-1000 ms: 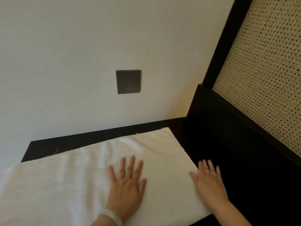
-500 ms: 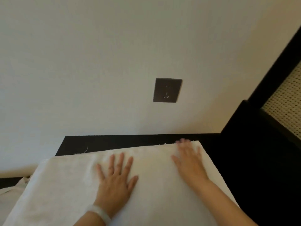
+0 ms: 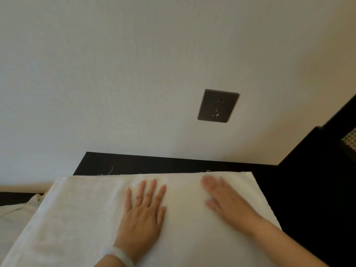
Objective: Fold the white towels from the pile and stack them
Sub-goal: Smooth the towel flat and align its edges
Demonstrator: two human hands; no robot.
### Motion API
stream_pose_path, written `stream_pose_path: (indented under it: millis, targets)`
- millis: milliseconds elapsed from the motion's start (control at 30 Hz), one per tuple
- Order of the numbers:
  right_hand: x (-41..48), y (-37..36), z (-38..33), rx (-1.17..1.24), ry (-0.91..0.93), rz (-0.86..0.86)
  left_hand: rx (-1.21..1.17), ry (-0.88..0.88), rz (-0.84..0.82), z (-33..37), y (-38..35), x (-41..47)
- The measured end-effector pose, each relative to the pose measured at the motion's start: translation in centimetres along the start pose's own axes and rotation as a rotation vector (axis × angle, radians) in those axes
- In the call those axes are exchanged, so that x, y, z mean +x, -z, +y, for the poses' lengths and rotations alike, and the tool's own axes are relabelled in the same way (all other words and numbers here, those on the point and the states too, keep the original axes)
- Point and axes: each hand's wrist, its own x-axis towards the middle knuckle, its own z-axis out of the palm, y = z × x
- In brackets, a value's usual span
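A white towel [image 3: 81, 224] lies spread flat and smooth, folded with its straight far edge along the dark desk [image 3: 173, 163], while more rumpled white cloth [image 3: 13, 218] sits at its left.

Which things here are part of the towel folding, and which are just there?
Part of the job:
- white towel, spread flat
- left hand, palm down on it
- right hand, flat on it, blurred
- more white cloth at the left edge

Just there:
- grey wall socket
- dark tabletop
- pale bracelet
- woven cane panel
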Motion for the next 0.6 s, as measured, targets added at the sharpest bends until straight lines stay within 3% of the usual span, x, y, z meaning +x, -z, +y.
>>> stream_pose_path:
  millis: [67,167,200,233,300,400,433,533,600]
  targets:
    - [-1.3,0.0,2.5,0.014,-0.069,-0.007,0.006,-0.009,-0.002,-0.1,-0.2,0.0]
    - [-1.2,3.1,7.5,-0.021,-0.716,-0.01,-0.004,-0.009,0.007,0.1,-0.2,-0.2]
    - [-0.7,4.2,7.7,-0.085,-0.821,-0.013,-0.011,-0.004,0.0,0.1,-0.2,-0.1]
    - [0.0,4.5,6.8,-0.155,-0.802,0.034,-0.021,0.0,-0.005,0.0,-0.2,-0.1]
    - [1.2,3.3,2.9,-0.1,-0.503,0.173,-0.043,0.003,-0.007,0.0,-0.3,0.1]
    - [-0.3,-0.4,-4.1,0.034,-0.079,0.039,-0.038,-0.012,-0.031,-0.2,-0.2,0.2]
    - [-0.9,-1.3,-4.7,0.01,-0.054,0.015,-0.028,-0.042,-0.047,-0.5,-0.1,0.1]
    - [-1.4,-1.5,-2.3,-0.021,-0.244,0.066,0.001,-0.152,-0.057,-3.1,0.6,0.2]
    - [-1.2,-1.2,-1.2,-0.018,-0.288,0.061,0.057,-0.08,-0.047,-6.3,1.5,0.6]
